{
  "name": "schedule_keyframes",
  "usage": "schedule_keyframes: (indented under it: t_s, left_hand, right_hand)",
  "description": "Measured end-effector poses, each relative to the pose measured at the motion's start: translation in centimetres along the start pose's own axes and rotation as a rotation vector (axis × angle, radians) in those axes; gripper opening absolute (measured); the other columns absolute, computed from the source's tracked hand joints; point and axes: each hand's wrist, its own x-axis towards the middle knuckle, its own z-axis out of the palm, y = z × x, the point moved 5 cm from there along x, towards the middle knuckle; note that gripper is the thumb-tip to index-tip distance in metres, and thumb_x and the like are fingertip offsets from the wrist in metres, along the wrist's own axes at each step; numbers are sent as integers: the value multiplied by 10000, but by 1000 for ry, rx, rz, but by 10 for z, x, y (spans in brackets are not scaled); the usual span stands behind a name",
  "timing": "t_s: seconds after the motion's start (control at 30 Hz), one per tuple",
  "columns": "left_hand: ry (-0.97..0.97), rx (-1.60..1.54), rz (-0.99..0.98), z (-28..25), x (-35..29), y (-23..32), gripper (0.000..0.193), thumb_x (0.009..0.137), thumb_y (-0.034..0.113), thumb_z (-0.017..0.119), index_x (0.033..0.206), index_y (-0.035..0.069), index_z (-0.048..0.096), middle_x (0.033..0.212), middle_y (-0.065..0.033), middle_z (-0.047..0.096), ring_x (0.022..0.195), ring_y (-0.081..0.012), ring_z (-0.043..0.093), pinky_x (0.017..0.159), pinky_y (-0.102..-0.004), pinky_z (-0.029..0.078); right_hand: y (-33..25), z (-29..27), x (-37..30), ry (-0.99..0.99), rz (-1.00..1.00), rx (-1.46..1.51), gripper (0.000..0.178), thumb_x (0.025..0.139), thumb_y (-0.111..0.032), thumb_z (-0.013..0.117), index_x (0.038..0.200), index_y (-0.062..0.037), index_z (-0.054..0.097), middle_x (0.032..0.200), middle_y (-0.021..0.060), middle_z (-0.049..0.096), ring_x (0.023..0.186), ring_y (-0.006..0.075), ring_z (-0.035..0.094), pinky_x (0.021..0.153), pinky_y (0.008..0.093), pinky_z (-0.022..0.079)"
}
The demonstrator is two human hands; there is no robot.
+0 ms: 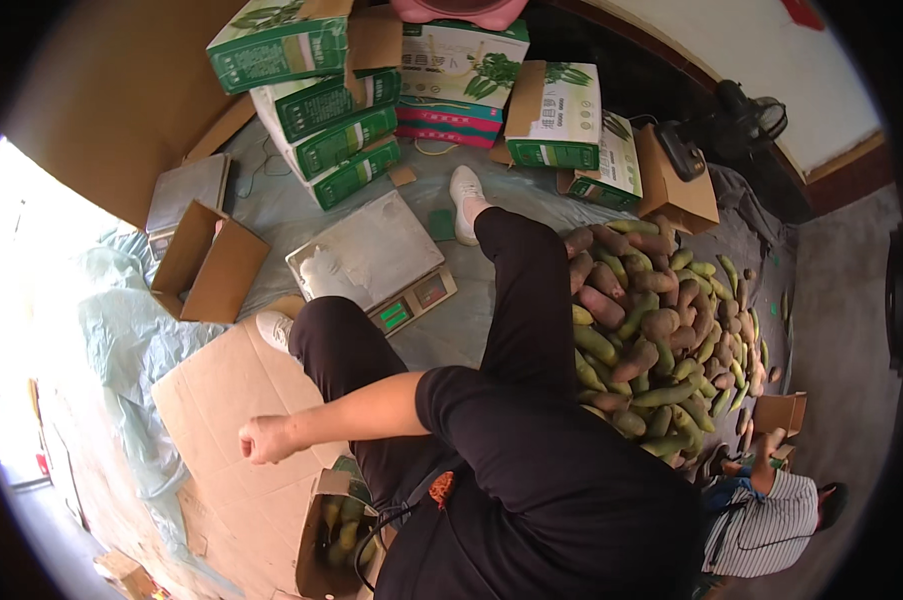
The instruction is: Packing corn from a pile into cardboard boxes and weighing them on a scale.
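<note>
My right hand (266,440), its arm reaching across to the left, is closed in a fist above a flat cardboard sheet (211,400). Whether anything is inside the fist is hidden. My left hand does not show. Beside my left hip, an open cardboard box (314,540) holds several long green radishes (343,530). Beyond my left knee lies a flat platform scale (366,250) with a lit green display. To the right of my right leg spreads a big heap of green radishes (661,396) mixed with reddish-brown roots (603,307).
Green-and-white printed cartons (346,140) are stacked at the far side, more (556,110) to their right. A small open box (216,265) stands left of the scale. A black fan (736,120) is at the far right. Another person (766,525) in stripes works at lower right.
</note>
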Motion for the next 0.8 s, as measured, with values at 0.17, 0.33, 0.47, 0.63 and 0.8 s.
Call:
schedule_keyframes:
  t_s: [0.17,0.33,0.47,0.63,0.8]
  left_hand:
    - [175,-30,326,-2,-1,38,503,887,279,610,1292,13,477,1167,-120,577,1121,-247,527,1006,-346,383]
    - [-574,-453,337,138,-94,313,351,897,116,547,1215,-31,526,1194,-120,563,1096,-217,521,968,-319,396]
    - [-871,-317,577,185,-179,450,276,899,108,552,1152,-1,582,1152,-63,596,1095,-168,513,981,-303,359]
    - [-1094,-101,978,237,-275,548,254,839,64,573,1082,3,614,1079,-117,608,1076,-241,535,977,-334,368]
    - [-1157,120,1134,268,-314,567,246,813,85,602,1044,8,634,1040,-144,629,1026,-271,579,916,-358,422]
  right_hand:
    - [-78,-116,-67,171,-294,192,233,797,-98,603,998,22,603,801,78,635,638,130,596,575,286,498]
    - [-82,-279,-192,625,-368,192,247,762,-104,649,976,18,632,847,99,656,657,145,624,590,280,509]
    - [-32,-375,-289,1002,-298,186,236,771,-86,651,989,5,641,869,95,671,695,152,640,599,270,522]
    - [108,-460,-408,1367,138,-183,261,802,-144,634,1024,-6,627,859,81,653,685,152,616,598,286,508]
    - [223,-492,-480,1472,414,-129,275,797,-120,626,1044,1,614,824,88,633,622,166,589,535,294,479]
